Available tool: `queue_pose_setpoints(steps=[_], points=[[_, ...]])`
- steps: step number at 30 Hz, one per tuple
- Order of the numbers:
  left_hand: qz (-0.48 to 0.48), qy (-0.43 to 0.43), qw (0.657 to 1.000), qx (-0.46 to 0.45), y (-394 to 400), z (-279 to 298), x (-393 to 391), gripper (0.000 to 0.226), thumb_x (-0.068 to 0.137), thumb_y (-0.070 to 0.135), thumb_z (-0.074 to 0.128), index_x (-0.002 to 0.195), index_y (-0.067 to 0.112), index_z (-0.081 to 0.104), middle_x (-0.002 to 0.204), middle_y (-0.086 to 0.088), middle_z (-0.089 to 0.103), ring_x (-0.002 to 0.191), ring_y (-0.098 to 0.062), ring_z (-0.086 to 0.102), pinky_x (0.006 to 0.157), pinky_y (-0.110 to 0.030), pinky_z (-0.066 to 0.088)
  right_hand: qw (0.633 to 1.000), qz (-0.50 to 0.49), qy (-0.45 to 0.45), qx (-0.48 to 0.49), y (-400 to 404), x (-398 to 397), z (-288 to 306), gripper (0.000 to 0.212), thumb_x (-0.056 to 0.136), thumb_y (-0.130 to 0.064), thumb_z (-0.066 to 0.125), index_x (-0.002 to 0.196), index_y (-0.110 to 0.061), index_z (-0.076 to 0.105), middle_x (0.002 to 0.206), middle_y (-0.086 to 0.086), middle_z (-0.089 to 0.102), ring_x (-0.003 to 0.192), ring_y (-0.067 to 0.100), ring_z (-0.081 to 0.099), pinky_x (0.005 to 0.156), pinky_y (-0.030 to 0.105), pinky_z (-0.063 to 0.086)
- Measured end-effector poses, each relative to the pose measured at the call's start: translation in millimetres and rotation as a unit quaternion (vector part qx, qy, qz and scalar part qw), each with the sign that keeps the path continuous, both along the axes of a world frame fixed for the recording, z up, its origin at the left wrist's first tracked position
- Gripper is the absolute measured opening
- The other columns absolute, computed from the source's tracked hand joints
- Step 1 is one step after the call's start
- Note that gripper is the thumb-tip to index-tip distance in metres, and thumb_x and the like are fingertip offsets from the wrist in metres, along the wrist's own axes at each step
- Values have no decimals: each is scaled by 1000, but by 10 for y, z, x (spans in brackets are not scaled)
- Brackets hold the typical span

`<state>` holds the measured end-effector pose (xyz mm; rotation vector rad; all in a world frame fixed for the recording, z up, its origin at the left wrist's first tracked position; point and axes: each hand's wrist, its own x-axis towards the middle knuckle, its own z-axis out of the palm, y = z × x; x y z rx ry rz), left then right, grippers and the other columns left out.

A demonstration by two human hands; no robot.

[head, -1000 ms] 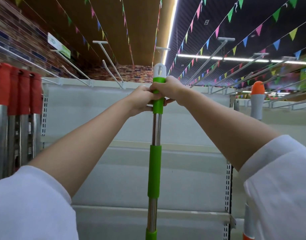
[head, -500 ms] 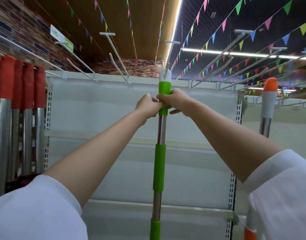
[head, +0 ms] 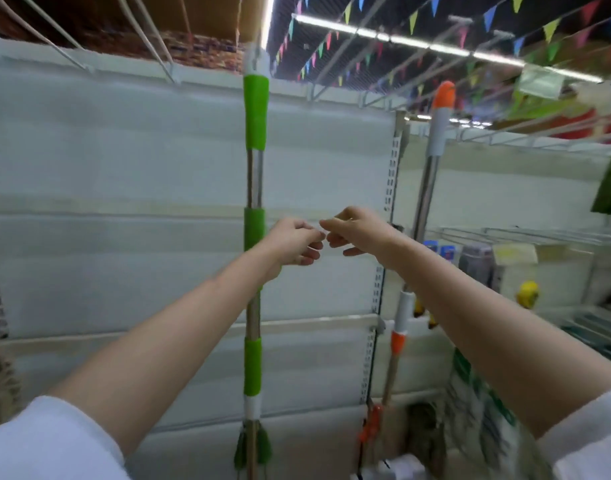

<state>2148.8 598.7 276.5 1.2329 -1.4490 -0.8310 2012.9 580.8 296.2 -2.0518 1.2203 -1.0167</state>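
- The green-handled mop (head: 255,112) hangs upright in front of the white shelf back panel (head: 124,150). Its white top cap (head: 253,60) sits at the top rail, where the wire hooks (head: 151,39) stick out. The catch itself is too blurred to read.
- Neither hand is on the mop. The left hand (head: 293,242) is just beside the middle green sleeve, to its right, and the right hand (head: 356,230) is close to the left one.
- Both hands' fingers are loosely curled. Nothing clear shows in them, though the gap between the hands is blurred.
- The mop's green strands dangle low, near the foot of the shelving.
- An orange-capped mop (head: 439,123) hangs in the next bay to the right, apart from the green one.
- Judgement: the hanging looks done, since the mop carries its own weight. Little seems left beyond lowering the arms and checking that it stays put.
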Motion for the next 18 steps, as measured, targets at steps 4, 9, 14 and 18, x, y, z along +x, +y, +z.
queue_pose_setpoints(steps=[4, 9, 14, 18], points=[[-89, 34, 995, 39, 64, -401, -569, 8, 90, 7, 52, 82, 10, 53, 70, -5, 56, 52, -10, 55, 49, -16, 48, 998, -40, -21, 34, 150, -526, -433, 22, 90, -29, 58, 70, -19, 58, 75, 3, 64, 79, 16, 62, 74, 33, 49], [-163, 44, 982, 81, 12, -796, -1403, 13, 89, 1, 47, 86, 9, 58, 69, -5, 58, 43, -4, 54, 51, -17, 45, 996, -76, -33, 46, 284, -1287, -837, 27, 90, -26, 57, 64, -20, 57, 64, 1, 59, 67, 16, 57, 66, 32, 47], [-212, 59, 967, 131, -105, -1180, -2505, 7, 92, 8, 50, 88, 8, 56, 72, -7, 58, 42, -4, 55, 45, -15, 46, 985, -147, -52, 75, 259, -2386, -1201, 17, 90, -28, 59, 77, -17, 61, 72, 2, 62, 77, 17, 60, 72, 35, 52], [-240, 91, 952, 167, -176, -1432, -3316, 18, 92, 7, 53, 74, 12, 55, 68, -8, 56, 39, -6, 52, 41, -16, 43, 976, -179, -69, 102, 214, -3252, -1477, 17, 90, -29, 58, 88, -12, 60, 89, 10, 66, 86, 22, 63, 72, 35, 51]])
